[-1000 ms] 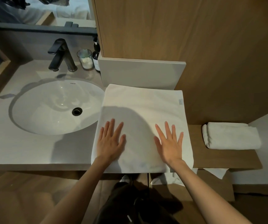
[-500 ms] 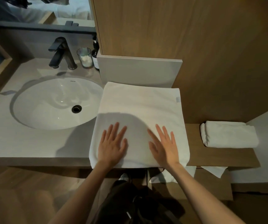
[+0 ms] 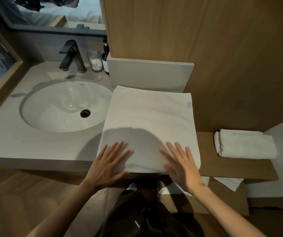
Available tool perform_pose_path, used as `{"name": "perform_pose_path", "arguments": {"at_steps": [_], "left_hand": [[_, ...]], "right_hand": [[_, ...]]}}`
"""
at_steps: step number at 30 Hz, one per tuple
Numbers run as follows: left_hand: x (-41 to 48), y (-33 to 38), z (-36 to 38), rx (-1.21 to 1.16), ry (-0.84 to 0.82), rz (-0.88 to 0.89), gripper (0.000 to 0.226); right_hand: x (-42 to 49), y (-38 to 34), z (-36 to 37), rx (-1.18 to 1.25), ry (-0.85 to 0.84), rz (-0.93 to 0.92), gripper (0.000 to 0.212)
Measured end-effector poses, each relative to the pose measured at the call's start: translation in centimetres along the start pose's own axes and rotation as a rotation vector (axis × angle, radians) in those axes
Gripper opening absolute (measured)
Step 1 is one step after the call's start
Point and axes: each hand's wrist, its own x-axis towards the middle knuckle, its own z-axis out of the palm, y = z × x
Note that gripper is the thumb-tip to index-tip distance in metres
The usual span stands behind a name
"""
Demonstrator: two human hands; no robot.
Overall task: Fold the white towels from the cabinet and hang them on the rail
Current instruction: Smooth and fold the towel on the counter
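Observation:
A white towel (image 3: 151, 120) lies flat and folded on the grey counter, right of the sink, with a small label at its far right corner. My left hand (image 3: 107, 164) lies flat with spread fingers on the towel's near left edge. My right hand (image 3: 181, 164) lies flat on its near right edge, palm reaching past the counter's front. A second white towel (image 3: 245, 145), folded small, rests on the lower wooden shelf at the right. No rail is in view.
The round white sink (image 3: 65, 106) and black tap (image 3: 71, 56) are at the left, with a glass jar (image 3: 95, 60) and dark bottle (image 3: 105, 58) behind. A grey panel (image 3: 149, 76) stands behind the towel, below a wooden cabinet (image 3: 188, 31). White cloth (image 3: 227, 183) hangs under the shelf.
Both hands have slid toward me along the towel, from its middle to its near edge. The towel stays flat in place.

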Motion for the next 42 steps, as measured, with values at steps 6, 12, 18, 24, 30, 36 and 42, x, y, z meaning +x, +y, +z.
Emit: {"name": "perform_pose_path", "arguments": {"at_steps": [6,12,18,24,30,36,42], "left_hand": [[-0.7,0.1,1.2,0.128,-0.027,-0.043,0.097],[-0.6,0.0,0.9,0.150,0.019,-0.019,0.108],[-1.1,-0.1,-0.6,0.102,-0.020,-0.007,0.101],[-2.0,-0.2,-2.3,-0.050,0.010,-0.045,0.047],[-2.7,0.2,-4.9,-0.276,0.124,-0.286,0.037],[0.7,3.5,-8.5,-0.438,0.195,-0.322,0.026],[5.8,8.9,-11.7,-0.496,0.247,-0.025,0.033]], "right_hand": [[0.0,-1.2,2.4,-0.271,-0.124,-0.010,0.100],[0.8,-1.1,2.3,-0.292,-0.049,-0.004,0.123],[-0.2,-0.6,1.7,-0.334,-0.070,-0.025,0.123],[-1.4,1.0,-0.7,-0.211,-0.150,-0.045,0.110],[-3.1,3.3,-3.2,-0.081,0.100,0.094,0.080],[-2.9,1.5,-6.5,0.118,-0.294,0.208,0.084],[-1.2,-6.2,-11.5,0.716,0.120,0.079,0.049]]}}
